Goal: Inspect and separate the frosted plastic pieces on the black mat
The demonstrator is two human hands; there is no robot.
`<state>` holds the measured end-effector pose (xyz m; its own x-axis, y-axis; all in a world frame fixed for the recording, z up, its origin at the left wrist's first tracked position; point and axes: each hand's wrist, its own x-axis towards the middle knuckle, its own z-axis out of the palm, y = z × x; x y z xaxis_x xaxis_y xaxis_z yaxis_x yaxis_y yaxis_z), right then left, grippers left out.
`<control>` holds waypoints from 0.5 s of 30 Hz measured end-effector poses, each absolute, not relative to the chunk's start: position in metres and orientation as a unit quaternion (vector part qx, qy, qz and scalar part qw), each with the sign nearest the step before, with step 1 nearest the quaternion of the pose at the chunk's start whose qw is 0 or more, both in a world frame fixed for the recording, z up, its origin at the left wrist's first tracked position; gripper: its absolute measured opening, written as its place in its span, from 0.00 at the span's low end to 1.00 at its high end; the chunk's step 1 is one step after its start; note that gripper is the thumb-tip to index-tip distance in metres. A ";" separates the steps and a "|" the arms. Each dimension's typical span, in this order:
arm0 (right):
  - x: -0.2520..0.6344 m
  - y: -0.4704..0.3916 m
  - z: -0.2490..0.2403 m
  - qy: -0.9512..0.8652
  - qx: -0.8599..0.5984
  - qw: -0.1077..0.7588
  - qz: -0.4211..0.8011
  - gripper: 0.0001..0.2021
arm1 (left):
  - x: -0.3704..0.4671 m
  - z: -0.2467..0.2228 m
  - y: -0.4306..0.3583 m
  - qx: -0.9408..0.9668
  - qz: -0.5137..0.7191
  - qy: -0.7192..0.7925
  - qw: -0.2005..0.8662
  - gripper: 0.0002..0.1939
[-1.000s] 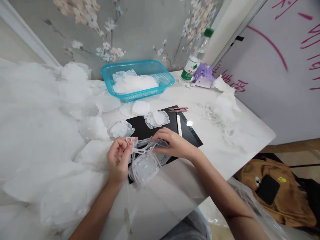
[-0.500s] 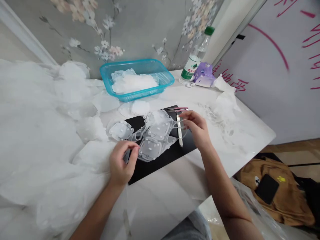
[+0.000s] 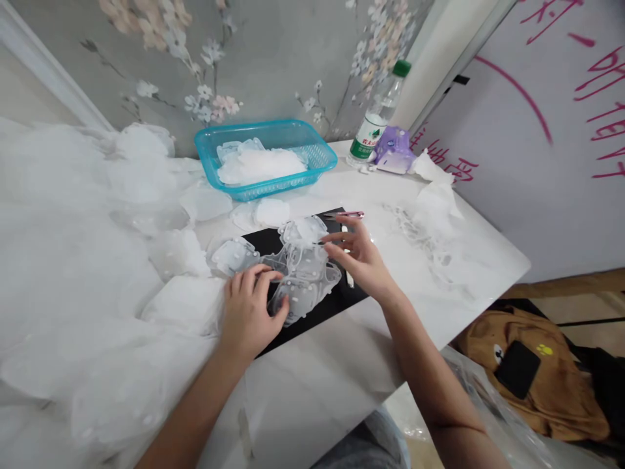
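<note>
A cluster of translucent plastic pieces (image 3: 305,264) with small white dots lies on a black mat (image 3: 312,326). At its left side my left hand (image 3: 251,309) rests with fingers apart, touching the edge of the pieces. My right hand (image 3: 359,257) hovers at the cluster's right edge, fingers spread and nothing visible held. Another translucent piece (image 3: 234,255) lies at the mat's left edge. Small pink-handled scissors (image 3: 349,214) lie behind my right hand, which partly covers a white strip (image 3: 349,280).
A large heap of translucent pieces (image 3: 73,280) fills the left. Behind is a blue basket (image 3: 263,190) holding more pieces, with a bottle (image 3: 374,127) and purple packet (image 3: 394,151) to its right. Thin scraps (image 3: 427,241) lie at the right; a brown bag (image 3: 551,384) sits below.
Both hands have opened. My right hand has moved left over the cluster, my left hand has flattened out, and the thin strands stretched toward my right hand have been let go.
</note>
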<state>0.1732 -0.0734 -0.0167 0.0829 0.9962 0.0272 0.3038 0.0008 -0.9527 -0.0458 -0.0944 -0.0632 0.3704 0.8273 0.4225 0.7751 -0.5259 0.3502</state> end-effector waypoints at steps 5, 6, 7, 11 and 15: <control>0.170 -0.100 -0.016 -0.536 -0.714 0.410 0.187 0.15 | -0.041 -0.064 -0.097 0.922 0.178 0.340 0.044 0.21; 0.169 -0.109 -0.020 -0.565 -0.709 0.366 0.212 0.17 | -0.041 -0.065 -0.097 0.918 0.168 0.354 0.061 0.20; 0.167 -0.117 -0.024 -0.598 -0.690 0.328 0.242 0.16 | -0.042 -0.065 -0.096 0.907 0.168 0.378 0.075 0.19; 0.161 -0.137 -0.040 -0.705 -0.594 0.300 0.244 0.07 | -0.046 -0.064 -0.095 0.872 0.199 0.438 0.095 0.17; 0.164 -0.137 -0.032 -0.763 -0.479 0.366 0.233 0.03 | -0.051 -0.061 -0.094 0.857 0.212 0.459 0.101 0.16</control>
<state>0.1643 -0.1375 -0.0319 -0.2721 0.9022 0.3346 0.5605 0.4312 -0.7071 -0.0509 -0.0943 -0.0611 0.4890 0.8292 0.2708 0.7436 -0.5586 0.3676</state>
